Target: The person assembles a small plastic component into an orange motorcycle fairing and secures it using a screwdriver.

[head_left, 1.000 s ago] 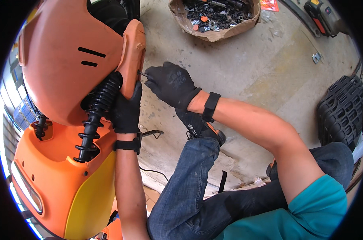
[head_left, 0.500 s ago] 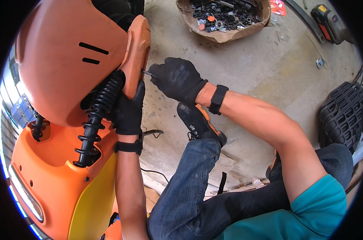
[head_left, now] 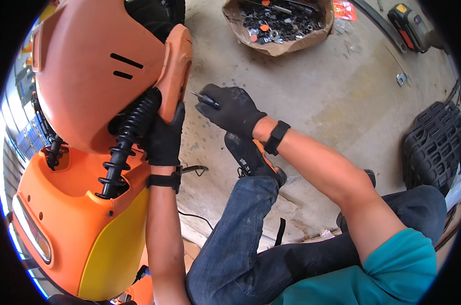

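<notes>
My right hand, in a black glove, is closed around a small black screwdriver with a thin metal tip. The tip points left, a short gap away from the orange side arm of a vehicle. Small dark holes show along that arm's right edge. Lower down, my gloved left hand grips the arm's lower end, thumb up along its side. Its other fingers are mostly hidden behind a black coil-spring shock absorber. A large faded-orange fender with two slots adjoins the arm.
An orange body panel with a lamp and a yellow side panel stand at lower left. A cardboard box of loose hardware sits on the concrete floor beyond my hands. Farther right lie a cordless power tool and a black ribbed plastic piece.
My right hand has drawn the screwdriver away from the orange arm, moving slightly right and nearer. My left hand keeps its grip. The view has shifted slightly.
</notes>
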`<state>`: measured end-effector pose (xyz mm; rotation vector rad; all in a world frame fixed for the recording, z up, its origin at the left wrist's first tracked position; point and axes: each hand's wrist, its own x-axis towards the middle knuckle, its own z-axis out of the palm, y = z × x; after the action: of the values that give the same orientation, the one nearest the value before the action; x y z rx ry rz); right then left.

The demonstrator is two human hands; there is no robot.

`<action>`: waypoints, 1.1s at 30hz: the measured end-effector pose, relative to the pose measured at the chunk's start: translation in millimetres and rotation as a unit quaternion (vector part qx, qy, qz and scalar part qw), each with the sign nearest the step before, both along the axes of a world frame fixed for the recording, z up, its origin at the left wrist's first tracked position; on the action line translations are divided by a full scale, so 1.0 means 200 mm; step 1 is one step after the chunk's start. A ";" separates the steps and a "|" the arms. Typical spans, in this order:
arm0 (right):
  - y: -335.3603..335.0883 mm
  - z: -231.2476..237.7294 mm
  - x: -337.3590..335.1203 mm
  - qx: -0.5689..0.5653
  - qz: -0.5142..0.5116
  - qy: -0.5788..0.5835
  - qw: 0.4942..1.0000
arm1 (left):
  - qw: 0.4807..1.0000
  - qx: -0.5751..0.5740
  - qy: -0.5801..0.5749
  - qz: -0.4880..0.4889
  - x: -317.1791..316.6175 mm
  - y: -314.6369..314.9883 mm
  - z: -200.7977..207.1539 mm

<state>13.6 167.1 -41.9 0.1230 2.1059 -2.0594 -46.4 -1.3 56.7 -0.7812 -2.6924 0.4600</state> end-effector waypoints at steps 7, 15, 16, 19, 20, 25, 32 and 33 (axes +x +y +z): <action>-0.05 -0.05 -0.04 0.179 -0.079 0.145 0.970 | 0.997 0.056 -0.043 -0.006 -0.01 0.01 0.00; -0.11 -0.09 -0.06 0.195 -0.138 0.237 0.942 | 1.000 0.013 -0.025 0.007 -0.01 -0.02 -0.01; -0.11 -0.09 -0.06 0.205 -0.140 0.238 0.939 | 0.999 0.028 -0.031 0.014 -0.01 -0.03 -0.01; -0.11 -0.09 -0.06 0.224 -0.133 0.238 0.936 | 1.000 -0.005 -0.013 0.004 -0.02 -0.03 -0.01; -0.11 -0.09 -0.05 0.237 -0.130 0.246 0.931 | 1.000 -0.007 -0.016 0.006 -0.02 -0.02 -0.01; -0.07 -0.08 -0.06 0.293 -0.156 0.303 0.893 | 1.000 -0.021 -0.007 0.012 -0.01 -0.02 -0.01; -0.05 -0.05 -0.07 0.272 -0.049 0.256 0.926 | 0.999 0.013 -0.031 0.007 -0.01 0.01 0.01; -0.04 -0.05 -0.08 0.266 -0.039 0.256 0.928 | 0.999 0.008 -0.033 0.012 -0.01 0.01 0.01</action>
<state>-1.6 159.1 -51.8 -0.2958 2.9817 -1.6152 -47.8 0.1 58.0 -0.7726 -2.7658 0.4246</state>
